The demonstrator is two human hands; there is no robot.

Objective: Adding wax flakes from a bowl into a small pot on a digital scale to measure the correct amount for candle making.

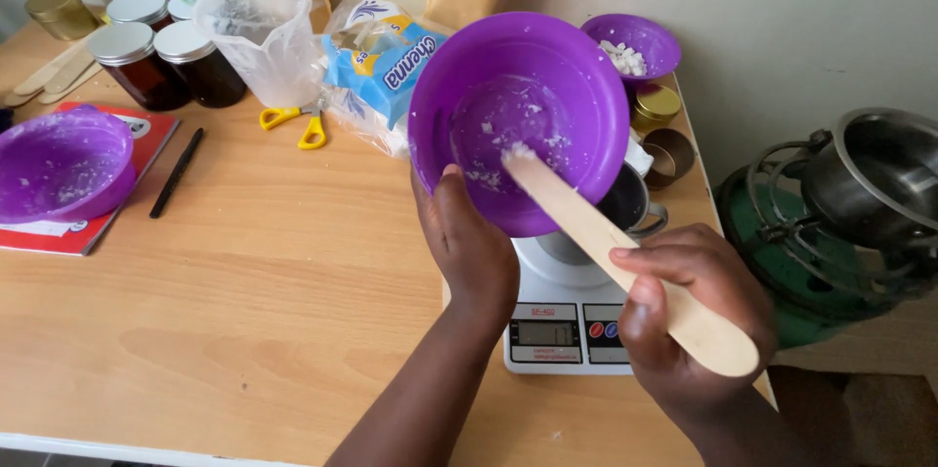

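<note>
My left hand (467, 242) grips the near rim of a purple plastic bowl (547, 86), tilted up toward me so its inside shows white waxy residue. My right hand (684, 316) holds a flat wooden stick (625, 257) whose tip rests against the bowl's inner bottom among the white flakes. Beneath the bowl a metal cup (630, 203) stands on a white digital kitchen scale (567, 316).
A second purple bowl (59, 169) sits at left on a red booklet, a black pen (176, 172) beside it. Dark lidded jars (166, 62), a clear measuring jug (259, 32), yellow scissors (293, 120) and a small purple bowl of white chunks (635, 47) stand behind. A green stove with a pot (860, 203) is right.
</note>
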